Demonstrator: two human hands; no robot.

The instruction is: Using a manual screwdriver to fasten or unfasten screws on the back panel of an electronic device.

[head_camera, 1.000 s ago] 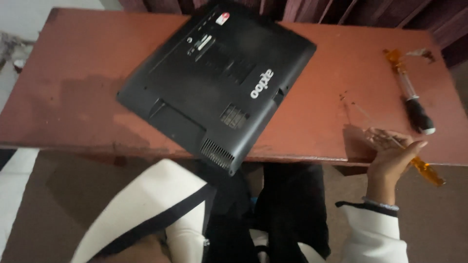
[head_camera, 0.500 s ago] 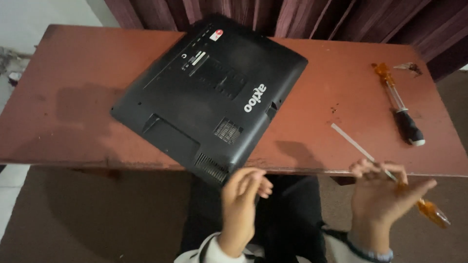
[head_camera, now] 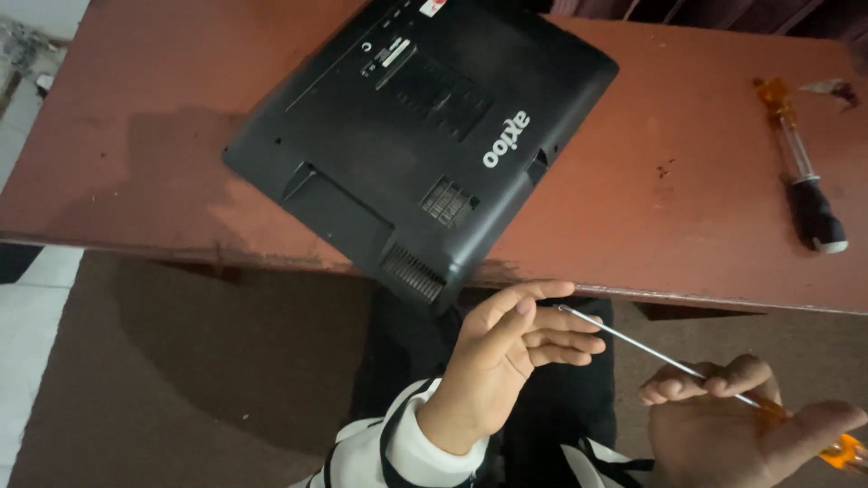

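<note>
A black laptop (head_camera: 416, 136) lies upside down on the reddish-brown table (head_camera: 687, 208), one corner hanging over the near edge. My right hand (head_camera: 741, 425) holds a long thin screwdriver (head_camera: 633, 343) with an orange handle, below the table edge. The shaft points up and left. My left hand (head_camera: 506, 352) is beside the shaft's tip, fingers loosely curled, index finger at the tip.
A second screwdriver (head_camera: 800, 172), with an orange shaft end and a black handle, lies on the table's right side. Brown floor shows below the table edge, with white tile at the far left.
My left hand has come up from my lap to the screwdriver's tip. My right hand has lifted the screwdriver off the table edge and drawn it toward me.
</note>
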